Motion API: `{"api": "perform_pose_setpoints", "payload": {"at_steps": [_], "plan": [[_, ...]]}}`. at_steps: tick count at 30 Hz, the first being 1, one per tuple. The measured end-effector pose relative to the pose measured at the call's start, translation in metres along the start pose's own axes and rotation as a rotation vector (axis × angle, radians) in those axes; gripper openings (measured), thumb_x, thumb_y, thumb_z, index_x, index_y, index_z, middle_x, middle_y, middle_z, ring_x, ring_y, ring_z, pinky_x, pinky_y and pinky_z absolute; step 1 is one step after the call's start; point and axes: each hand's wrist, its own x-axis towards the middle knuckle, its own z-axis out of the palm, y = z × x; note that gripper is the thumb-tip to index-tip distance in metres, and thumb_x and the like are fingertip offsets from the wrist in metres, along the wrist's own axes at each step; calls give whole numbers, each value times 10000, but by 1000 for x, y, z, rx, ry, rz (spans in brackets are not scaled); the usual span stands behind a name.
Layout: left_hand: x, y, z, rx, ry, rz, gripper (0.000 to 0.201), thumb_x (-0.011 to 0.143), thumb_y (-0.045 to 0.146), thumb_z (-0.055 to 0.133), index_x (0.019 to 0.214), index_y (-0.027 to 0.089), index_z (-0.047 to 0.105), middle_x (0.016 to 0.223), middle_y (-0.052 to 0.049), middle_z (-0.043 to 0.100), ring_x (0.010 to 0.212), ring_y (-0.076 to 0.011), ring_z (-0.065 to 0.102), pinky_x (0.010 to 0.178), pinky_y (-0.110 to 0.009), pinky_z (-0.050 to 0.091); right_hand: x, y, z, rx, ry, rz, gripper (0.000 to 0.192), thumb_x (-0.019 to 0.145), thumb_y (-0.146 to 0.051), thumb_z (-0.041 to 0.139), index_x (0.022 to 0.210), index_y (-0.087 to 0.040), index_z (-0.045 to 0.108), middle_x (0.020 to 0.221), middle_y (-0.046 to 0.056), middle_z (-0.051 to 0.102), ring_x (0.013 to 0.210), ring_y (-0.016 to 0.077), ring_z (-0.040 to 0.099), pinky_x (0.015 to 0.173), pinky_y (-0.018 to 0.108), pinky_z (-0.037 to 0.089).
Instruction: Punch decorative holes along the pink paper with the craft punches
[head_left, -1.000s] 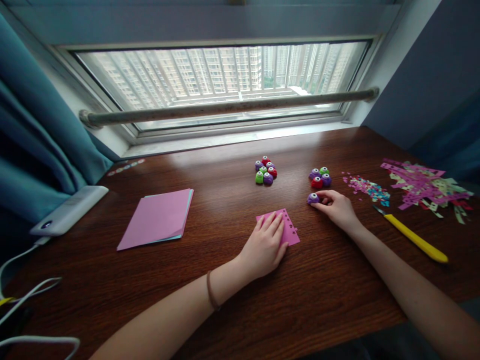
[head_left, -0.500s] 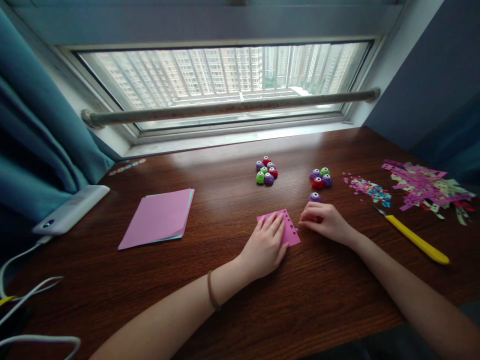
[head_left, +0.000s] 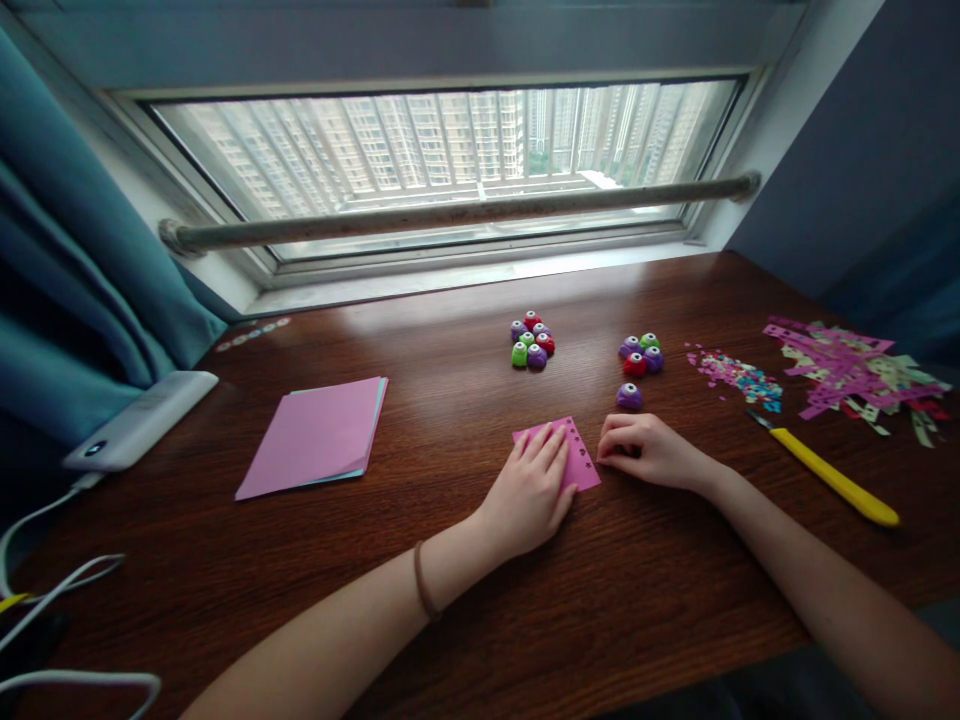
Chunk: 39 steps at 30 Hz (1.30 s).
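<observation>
While the left hand [head_left: 531, 492] lies flat, fingers spread, pinning the pink paper [head_left: 576, 458] near the tabletop's front edge, the right hand [head_left: 651, 452] — fingers curled, seemingly empty — should grip its punched edge gently.

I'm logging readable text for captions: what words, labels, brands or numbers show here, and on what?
No readable text shows anywhere.
Pink paper piece under the left hand: only punched shapes, no writing.
Small punches: any top markings are too small to read.
White device: no legible label.
Yellow knife: no visible print.
</observation>
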Motion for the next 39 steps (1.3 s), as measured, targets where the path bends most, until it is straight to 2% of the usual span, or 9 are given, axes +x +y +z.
{"api": "perform_pose_setpoints", "payload": {"at_steps": [10, 21, 30, 39], "plan": [[0, 0, 1, -3, 18, 7, 504, 915, 368, 340, 1329, 80, 348, 1410, -159, 314, 1332, -278, 217, 1079, -474, 216, 2, 1, 0, 29, 16, 36, 111, 827, -268, 582, 786, -184, 643, 788, 19, 564, 689, 139, 548, 630, 245, 428], [0, 0, 0, -2, 7, 4, 512, 916, 370, 339, 1331, 70, 347, 1409, -163, 314, 1332, -283, 210, 1080, -471, 215, 3, 3, 1, -84, -28, 34, 99, 847, -240, 559, 775, -183, 597, 792, 8, 558, 710, 138, 537, 652, 241, 411], [1, 0, 0, -3, 10, 7, 517, 912, 366, 348, 1333, 67, 338, 1409, -167, 312, 1331, -283, 217, 1079, -478, 220, 3, 2, 0, -56, -14, 32, 82, 846, -229, 550, 800, -192, 607, 815, 10, 560, 723, 141, 543, 664, 246, 421], [1, 0, 0, -8, 7, 6, 518, 908, 361, 356, 1335, 67, 336, 1411, -165, 309, 1332, -285, 213, 1079, -479, 223, 2, 1, 0, -128, -30, 30, 78, 854, -216, 528, 793, -188, 566, 813, 13, 556, 728, 147, 529, 667, 252, 414]]}}
